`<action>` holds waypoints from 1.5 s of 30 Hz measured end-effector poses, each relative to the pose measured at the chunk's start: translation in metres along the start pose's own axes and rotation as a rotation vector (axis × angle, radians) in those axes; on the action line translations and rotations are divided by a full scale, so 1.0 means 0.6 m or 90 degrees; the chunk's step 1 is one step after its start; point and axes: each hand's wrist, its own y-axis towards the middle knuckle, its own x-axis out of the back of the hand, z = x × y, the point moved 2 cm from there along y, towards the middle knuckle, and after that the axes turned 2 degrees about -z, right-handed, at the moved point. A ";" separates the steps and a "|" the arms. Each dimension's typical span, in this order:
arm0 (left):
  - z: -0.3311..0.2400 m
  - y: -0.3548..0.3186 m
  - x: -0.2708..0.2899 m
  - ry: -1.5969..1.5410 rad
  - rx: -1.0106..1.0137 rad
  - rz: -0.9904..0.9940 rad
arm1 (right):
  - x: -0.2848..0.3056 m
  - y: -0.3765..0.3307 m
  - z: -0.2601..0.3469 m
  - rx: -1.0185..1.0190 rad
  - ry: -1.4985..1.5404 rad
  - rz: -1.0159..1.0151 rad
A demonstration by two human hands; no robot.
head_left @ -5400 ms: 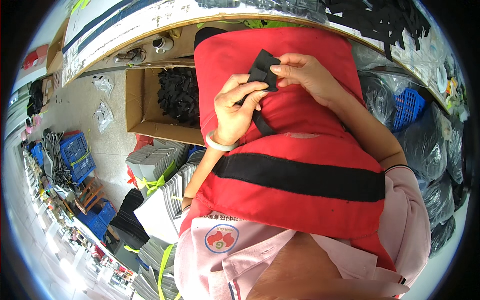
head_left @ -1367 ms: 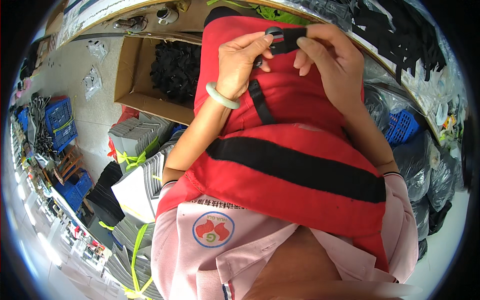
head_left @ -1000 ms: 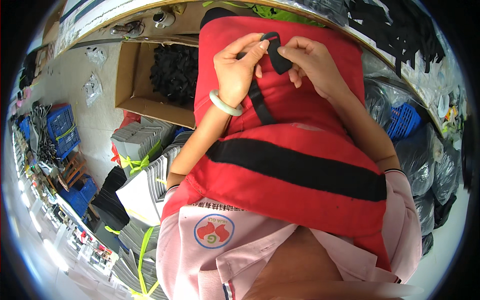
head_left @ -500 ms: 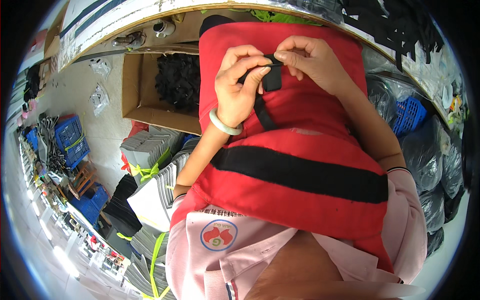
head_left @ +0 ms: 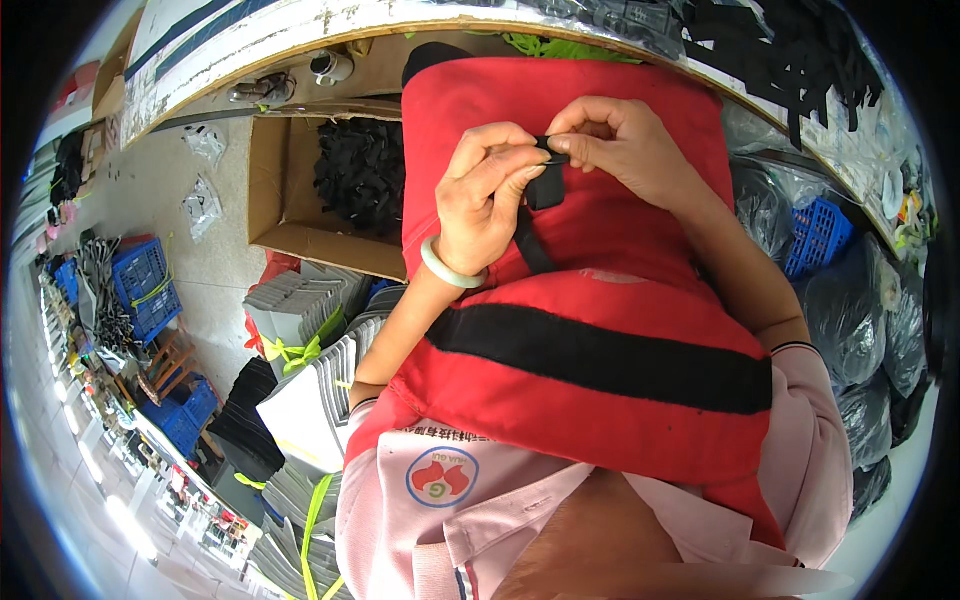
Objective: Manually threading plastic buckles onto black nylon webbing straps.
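Observation:
Above my lap both hands pinch a small piece of black webbing strap [head_left: 546, 190]. My left hand [head_left: 485, 200], with a pale bangle at the wrist, grips it between thumb and fingers, which are closed. My right hand [head_left: 630, 150] has its thumb and forefinger closed on the strap's upper end. A thin dark edge shows between the fingertips; whether it is a buckle or a fold I cannot make out. A narrow black strap end [head_left: 532, 245] hangs below my left hand over the red apron [head_left: 640, 230].
A cardboard box [head_left: 275, 235] holding many black pieces stands left of my lap. Stacked grey sheets [head_left: 305, 305] tied with yellow-green strips lie nearer. The worktable edge [head_left: 460, 22] curves across the far side, black straps [head_left: 790, 70] on its right. Plastic bags [head_left: 850, 300] and a blue basket [head_left: 818, 235] sit right.
Both hands have come slightly nearer to my body, still pinching the strap together. The whole view has shifted a little. Their hold looks much the same.

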 end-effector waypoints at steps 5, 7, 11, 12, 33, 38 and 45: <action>-0.007 0.000 0.025 -0.039 0.063 -0.001 | 0.001 0.030 0.001 0.046 -0.032 -0.036; -0.020 -0.002 0.050 -0.065 0.121 0.036 | -0.001 0.048 0.000 0.047 0.005 -0.025; -0.015 -0.036 0.153 -0.012 0.356 -0.094 | -0.048 0.049 -0.008 0.137 -0.002 0.062; -0.014 -0.036 0.176 0.021 0.376 -0.198 | -0.049 0.045 -0.007 0.138 0.000 0.067; 0.068 -0.008 -0.019 -0.601 0.575 0.035 | -0.023 -0.146 0.283 0.681 -0.223 0.084; 0.060 -0.005 -0.036 -0.399 0.502 0.036 | 0.079 -0.083 0.123 0.490 -0.530 -0.241; 0.060 0.005 -0.042 -0.219 0.454 0.066 | 0.229 -0.021 -0.046 0.283 -0.752 -0.483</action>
